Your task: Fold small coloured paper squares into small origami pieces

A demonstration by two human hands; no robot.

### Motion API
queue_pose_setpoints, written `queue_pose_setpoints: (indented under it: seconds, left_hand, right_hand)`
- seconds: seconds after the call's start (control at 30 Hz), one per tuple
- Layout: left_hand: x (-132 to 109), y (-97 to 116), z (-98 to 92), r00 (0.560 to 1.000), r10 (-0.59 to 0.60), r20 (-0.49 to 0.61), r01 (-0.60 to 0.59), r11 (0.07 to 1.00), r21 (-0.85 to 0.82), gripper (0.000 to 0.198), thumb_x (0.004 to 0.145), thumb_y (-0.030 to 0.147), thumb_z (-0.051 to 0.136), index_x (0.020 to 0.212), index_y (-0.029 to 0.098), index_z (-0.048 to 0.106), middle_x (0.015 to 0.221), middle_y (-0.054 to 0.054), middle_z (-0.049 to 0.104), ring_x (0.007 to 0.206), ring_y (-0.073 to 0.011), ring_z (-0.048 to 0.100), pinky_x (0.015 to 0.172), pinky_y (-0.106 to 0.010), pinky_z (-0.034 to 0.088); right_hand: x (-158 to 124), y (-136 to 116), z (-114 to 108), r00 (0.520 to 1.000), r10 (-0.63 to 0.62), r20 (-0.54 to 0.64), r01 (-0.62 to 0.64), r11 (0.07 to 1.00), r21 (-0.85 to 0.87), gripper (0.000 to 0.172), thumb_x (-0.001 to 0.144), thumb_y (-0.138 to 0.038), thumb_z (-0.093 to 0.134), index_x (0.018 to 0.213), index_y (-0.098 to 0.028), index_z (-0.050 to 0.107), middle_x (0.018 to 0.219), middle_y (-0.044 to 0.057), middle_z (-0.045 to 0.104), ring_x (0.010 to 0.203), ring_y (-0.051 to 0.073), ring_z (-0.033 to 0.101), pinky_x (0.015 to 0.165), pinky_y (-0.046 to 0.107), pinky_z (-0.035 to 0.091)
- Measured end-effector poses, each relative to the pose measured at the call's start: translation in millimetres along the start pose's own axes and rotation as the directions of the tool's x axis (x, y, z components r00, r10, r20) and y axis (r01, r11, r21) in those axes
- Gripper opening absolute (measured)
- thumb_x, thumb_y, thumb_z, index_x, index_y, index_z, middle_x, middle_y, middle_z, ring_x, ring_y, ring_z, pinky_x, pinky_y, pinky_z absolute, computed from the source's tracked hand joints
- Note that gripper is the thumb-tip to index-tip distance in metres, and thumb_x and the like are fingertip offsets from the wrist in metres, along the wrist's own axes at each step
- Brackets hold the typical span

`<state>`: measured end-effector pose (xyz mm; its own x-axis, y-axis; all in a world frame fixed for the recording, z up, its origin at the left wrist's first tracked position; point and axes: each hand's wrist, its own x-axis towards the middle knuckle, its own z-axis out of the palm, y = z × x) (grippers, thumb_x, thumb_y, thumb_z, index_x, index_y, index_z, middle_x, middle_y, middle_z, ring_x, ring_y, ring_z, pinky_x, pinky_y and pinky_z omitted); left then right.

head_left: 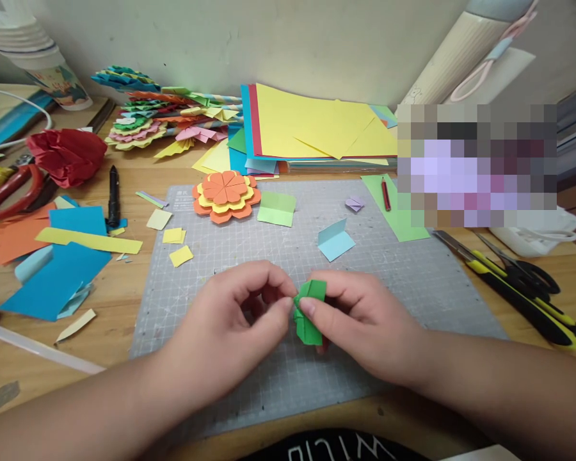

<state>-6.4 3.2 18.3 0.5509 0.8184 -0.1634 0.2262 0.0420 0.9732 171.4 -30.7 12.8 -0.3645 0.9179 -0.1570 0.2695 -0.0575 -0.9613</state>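
Observation:
A folded piece of green paper (312, 326) is held above the grey cutting mat (211, 397). My right hand (369, 320) grips it, with the thumb on its face and the fingers behind. My left hand (240, 320) is closed in a pinch at the paper's left edge. Beyond my hands lie a creased light-green square (277, 209), a half-folded light-blue square (336, 241) and a small purple folded piece (354, 204). A layered orange and yellow paper flower (226, 195) rests at the mat's far edge.
Stacked coloured paper (317, 121) and finished paper flowers (139, 131) line the wall. A utility knife (523, 301) and black-handled scissors (528, 269) lie at right. Paper scraps (57, 278), a black pen (114, 195) and red-handled pliers (9, 192) are at left.

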Motion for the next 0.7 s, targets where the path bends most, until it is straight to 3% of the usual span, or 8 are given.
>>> queue_pose_setpoints:
  seconds: [0.13,0.23,0.37,0.7]
  left_hand:
    - [6.6,-6.9,-8.7,0.980,-0.130,0.152,0.178,0.913,-0.367,0.010,0.084,0.025,0.061,0.080,0.016,0.063,0.059,0.005,0.053,0.051,-0.0057,0.045,0.048,-0.016,0.036]
    - [10.5,-12.7,-13.1,0.943,-0.172,0.285,0.296,0.825,-0.481,0.012,0.083,0.028,0.065,0.084,0.016,0.065,0.061,0.004,0.055,0.050,-0.0050,0.047,0.045,-0.015,0.036]
    - [13.5,-15.8,-13.9,0.923,-0.169,0.347,0.334,0.800,-0.498,0.012,0.083,0.026,0.067,0.080,0.015,0.066,0.063,0.004,0.056,0.051,-0.0034,0.050,0.049,-0.014,0.040]
    - [12.9,-19.1,-14.5,0.921,-0.175,0.348,0.327,0.833,-0.446,0.012,0.082,0.027,0.069,0.081,0.015,0.067,0.064,0.004,0.059,0.054,-0.0039,0.051,0.054,-0.015,0.042]
  right_hand:
    - [2.7,-0.2,-1.5,0.997,0.071,0.015,-0.073,0.972,0.224,0.022,0.089,-0.023,0.048,0.068,-0.016,0.053,0.062,-0.003,0.052,0.051,0.007,0.051,0.048,0.020,0.044]
    - [3.2,-0.2,-1.4,0.998,0.055,0.025,-0.060,0.948,0.312,0.021,0.089,-0.022,0.049,0.070,-0.016,0.056,0.064,-0.003,0.054,0.050,0.007,0.052,0.048,0.019,0.045]
    - [2.5,0.4,-2.0,0.999,0.036,0.025,-0.042,0.946,0.323,0.023,0.089,-0.022,0.050,0.068,-0.015,0.055,0.062,-0.003,0.053,0.049,0.006,0.052,0.048,0.019,0.045]
    - [1.7,1.3,-1.5,0.998,0.049,0.035,-0.057,0.963,0.264,0.024,0.090,-0.023,0.050,0.068,-0.015,0.056,0.062,-0.002,0.053,0.052,0.007,0.052,0.048,0.019,0.046]
